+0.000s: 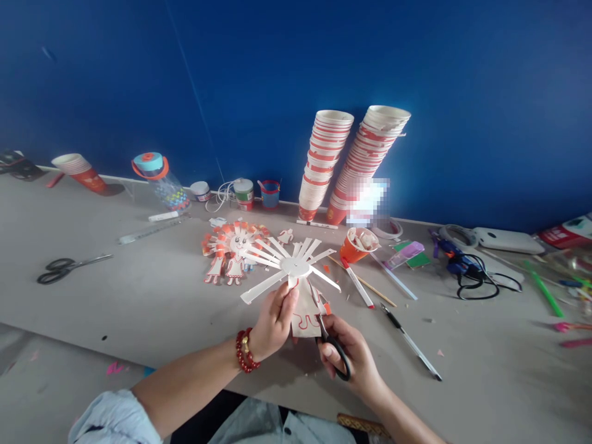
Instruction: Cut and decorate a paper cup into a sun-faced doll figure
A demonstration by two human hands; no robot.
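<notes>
My left hand pinches a cut paper cup whose wall is slit into white strips fanned out round its base. A wide uncut strip of the cup hangs toward me, with a red outline of a dress and legs drawn on it. Fingers of my right hand are wrapped round the black handles of scissors. Their blades lie at the right edge of the drawn strip. Just behind, to the left, are finished-looking paper cup dolls with orange-tipped curled strips.
Two tall stacks of paper cups lean on the blue wall. An orange cup of scraps, a red marker, a pen and a glue gun lie right. Other scissors and a water bottle are left.
</notes>
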